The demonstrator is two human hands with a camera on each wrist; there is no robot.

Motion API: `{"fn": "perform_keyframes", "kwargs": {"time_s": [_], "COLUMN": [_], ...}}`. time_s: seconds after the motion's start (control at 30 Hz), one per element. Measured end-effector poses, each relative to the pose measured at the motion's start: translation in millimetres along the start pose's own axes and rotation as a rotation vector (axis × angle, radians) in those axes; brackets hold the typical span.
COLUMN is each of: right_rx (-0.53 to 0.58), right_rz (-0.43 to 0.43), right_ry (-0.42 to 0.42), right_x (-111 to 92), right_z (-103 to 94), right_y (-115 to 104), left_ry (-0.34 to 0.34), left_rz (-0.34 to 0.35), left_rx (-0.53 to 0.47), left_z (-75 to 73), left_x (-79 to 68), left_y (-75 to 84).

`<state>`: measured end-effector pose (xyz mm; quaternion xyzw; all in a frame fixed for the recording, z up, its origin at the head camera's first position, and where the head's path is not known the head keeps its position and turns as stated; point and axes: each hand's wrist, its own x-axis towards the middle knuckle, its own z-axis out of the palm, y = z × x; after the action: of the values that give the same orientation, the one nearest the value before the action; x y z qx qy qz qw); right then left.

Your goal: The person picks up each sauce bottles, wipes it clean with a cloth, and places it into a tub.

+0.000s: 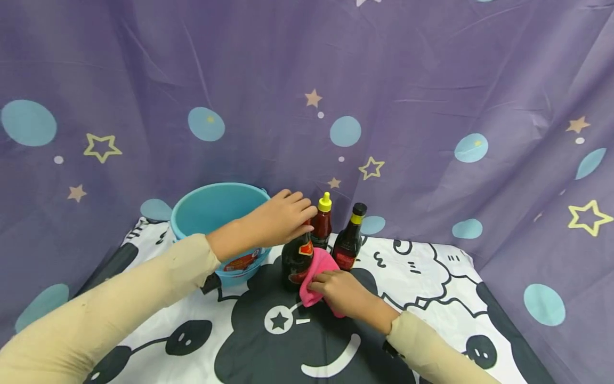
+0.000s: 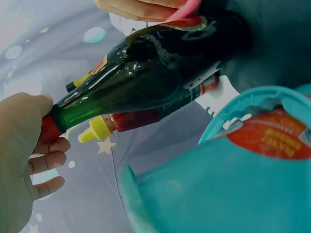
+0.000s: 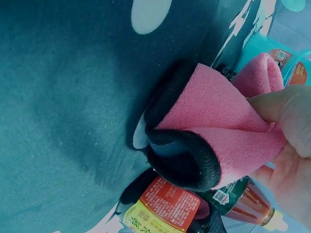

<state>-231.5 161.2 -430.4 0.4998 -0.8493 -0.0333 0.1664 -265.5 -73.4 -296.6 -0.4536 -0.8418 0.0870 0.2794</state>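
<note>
My left hand [image 1: 288,216] pinches the red cap at the top of a dark green glass bottle [image 1: 293,266], thumb on one side and fingertips on the other in the left wrist view. The bottle stands on the cloth-covered table. With my right hand [image 1: 341,292] I grip a pink cleaning cloth [image 3: 209,104], folded over and edged in dark trim; it lies against the right side of that bottle in the head view. Right behind stands a red sauce bottle [image 2: 138,120] with a yellow nozzle cap. A dark sauce bottle [image 1: 348,244] with a black cap is to its right.
A light blue bucket [image 1: 179,216] with an orange-red label stands left of the bottles, under my left forearm. The table cover [image 1: 422,272] carries black and white cartoon prints. Behind hangs a purple curtain [image 1: 412,96] with stars and blue spots.
</note>
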Motion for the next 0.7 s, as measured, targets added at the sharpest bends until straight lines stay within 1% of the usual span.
{"fn": "perform_keyframes", "kwargs": {"time_s": [0.13,0.2,0.3,0.43,0.5,0.6,0.7], "right_rx": [0.041,0.095,0.213,0.361,0.406,0.439,0.444], "right_rz": [-0.004,0.007,0.069,0.177,0.230,0.302,0.353], "right_ry": [0.042,0.062,0.079,0.142,0.188,0.251,0.277], "right_x": [-1,-6,-20,-29,-28,-24,-21], "right_z": [-1.9,-3.0,-4.7,-14.9,-23.1,-36.6,-48.5], "right_y": [5,7,9,14,19,28,36], "left_ry": [-0.047,-0.072,-0.107,-0.146,-0.155,-0.148,-0.127], "left_rz": [0.021,0.029,0.042,0.046,0.046,0.047,0.053], "left_rx": [0.036,0.042,0.033,0.021,0.014,0.014,0.036], "left_z": [-6.7,-7.7,-2.4,-1.5,-3.9,-8.3,-10.9], "left_x": [2.6,2.3,2.3,0.1,0.2,2.5,5.6], "left_y": [-2.1,0.5,7.7,12.9,11.8,6.6,-0.2]}}
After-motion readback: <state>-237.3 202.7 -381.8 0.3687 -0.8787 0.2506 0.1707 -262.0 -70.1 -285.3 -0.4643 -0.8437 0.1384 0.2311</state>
